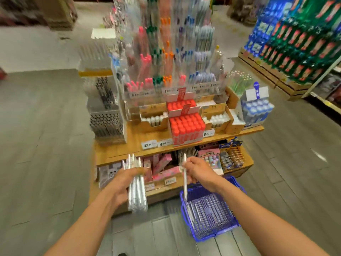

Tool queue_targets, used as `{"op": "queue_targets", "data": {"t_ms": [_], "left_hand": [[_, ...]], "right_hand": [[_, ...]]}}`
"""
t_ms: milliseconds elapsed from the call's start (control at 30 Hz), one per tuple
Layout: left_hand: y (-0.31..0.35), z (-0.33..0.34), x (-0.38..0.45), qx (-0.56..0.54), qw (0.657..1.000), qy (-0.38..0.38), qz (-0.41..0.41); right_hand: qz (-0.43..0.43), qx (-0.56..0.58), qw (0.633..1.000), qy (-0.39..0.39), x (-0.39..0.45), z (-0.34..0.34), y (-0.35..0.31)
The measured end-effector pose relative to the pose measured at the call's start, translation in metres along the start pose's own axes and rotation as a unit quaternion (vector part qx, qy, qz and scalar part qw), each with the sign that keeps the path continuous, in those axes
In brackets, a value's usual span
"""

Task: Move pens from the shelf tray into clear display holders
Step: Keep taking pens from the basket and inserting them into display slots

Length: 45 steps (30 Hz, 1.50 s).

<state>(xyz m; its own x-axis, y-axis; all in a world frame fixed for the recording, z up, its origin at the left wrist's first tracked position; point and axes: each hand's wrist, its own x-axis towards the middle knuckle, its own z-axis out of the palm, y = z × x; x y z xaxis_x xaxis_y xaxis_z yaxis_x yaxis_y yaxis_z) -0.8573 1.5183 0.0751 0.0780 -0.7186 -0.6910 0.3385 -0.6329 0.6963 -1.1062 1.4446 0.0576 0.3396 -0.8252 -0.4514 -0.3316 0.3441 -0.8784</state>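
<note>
Your left hand point(123, 183) has its fingers curled round a bundle of silvery pens point(137, 189) at seven o'clock. Your right hand point(198, 172), at five o'clock, pinches a single pen point(185, 183) upright above the blue basket point(230, 231); the clear holders point(166, 71) stand at twelve o'clock.

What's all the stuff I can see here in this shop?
Bundle of silver-white pens: several, held upright in front of the lower shelf.
Single silver-white pen: one, over the basket.
Blue plastic shopping basket: one, on the floor at right, a few pens inside.
Clear tiered pen display holders: many, on top of the stand, with pink, green, orange and blue pens.
Red-capped tubes in a box: many, upper shelf middle.
Wooden display stand: one, centre.
Grey plank floor: all around.
Left hand: grips the bundle.
Right hand: pinches the single pen.
</note>
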Motion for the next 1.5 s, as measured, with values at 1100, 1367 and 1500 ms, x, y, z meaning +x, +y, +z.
{"op": "queue_targets", "data": {"t_ms": [1100,1367,1500], "left_hand": [[0.313,-0.195,0.104,-0.048,0.992,-0.009,0.121],[0.365,-0.181,0.154,-0.079,0.989,-0.023,0.119],[0.38,-0.176,0.17,-0.066,0.991,-0.02,0.111]], "right_hand": [[-0.16,-0.052,0.986,0.007,0.272,0.154,-0.314],[-0.317,-0.072,0.935,0.142,0.346,0.117,-0.381],[-0.336,-0.131,0.921,0.148,0.368,0.118,-0.394]]}}
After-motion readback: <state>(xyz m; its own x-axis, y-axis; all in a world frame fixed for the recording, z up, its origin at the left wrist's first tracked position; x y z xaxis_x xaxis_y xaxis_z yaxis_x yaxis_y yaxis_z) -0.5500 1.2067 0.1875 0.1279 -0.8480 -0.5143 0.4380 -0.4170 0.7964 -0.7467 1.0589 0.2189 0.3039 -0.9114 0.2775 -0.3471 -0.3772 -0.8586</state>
